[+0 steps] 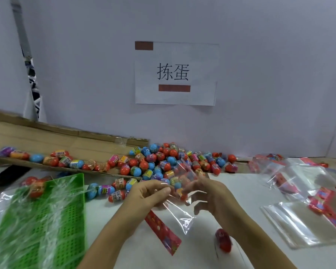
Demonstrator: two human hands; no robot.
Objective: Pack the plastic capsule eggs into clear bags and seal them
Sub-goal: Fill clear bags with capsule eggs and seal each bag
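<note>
Head view: your left hand and right hand both pinch a clear bag above the white surface, with eggs inside it, count unclear. Loose egg pile lies just behind; spare bags lie right, green basket left.

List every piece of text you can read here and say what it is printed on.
"拣蛋": large black characters on the white paper sign on the wall.
Wrappers on the capsule eggs: printed, too small and blurred to read.
Red header strip of the clear bag: patterned, unreadable.
</note>
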